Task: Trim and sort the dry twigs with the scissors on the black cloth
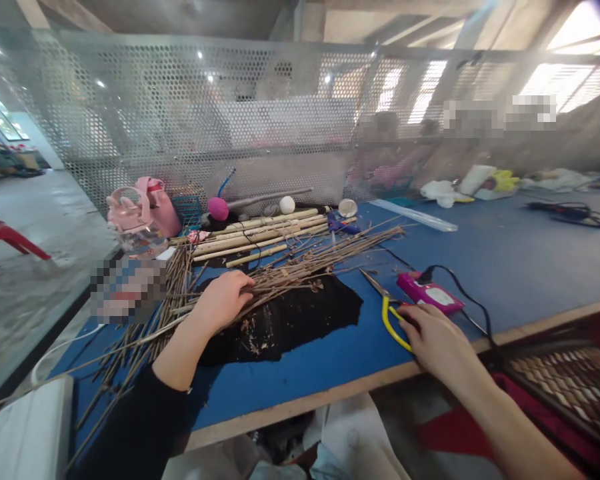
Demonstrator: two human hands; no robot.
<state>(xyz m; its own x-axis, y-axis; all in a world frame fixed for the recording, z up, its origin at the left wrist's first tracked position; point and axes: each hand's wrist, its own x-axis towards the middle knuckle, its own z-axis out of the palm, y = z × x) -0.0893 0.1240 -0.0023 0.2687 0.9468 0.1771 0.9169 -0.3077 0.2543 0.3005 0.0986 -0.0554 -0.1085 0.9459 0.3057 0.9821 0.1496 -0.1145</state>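
My left hand [226, 298] rests on a bundle of thin brown twigs [300, 267], its fingers curled over their near side. Below it lies a black cloth [290, 323] sprinkled with plant scraps. At the table's front edge, my right hand [433, 333] has its fingers closed around a handle of the long-nose pliers [386, 317]. These pliers have yellow handles, and their pointed jaws face away from me, toward the twigs. More twigs [177, 283] lie in a crossing pile left of my left hand.
Pale thicker sticks [260, 233] lie behind the twigs, near a blue glue gun [344, 225]. A magenta box [430, 293] with a black cord sits beyond my right hand. Pink-lidded bottles [139, 223] stand at left. Perforated metal panels [205, 120] close off the table's back.
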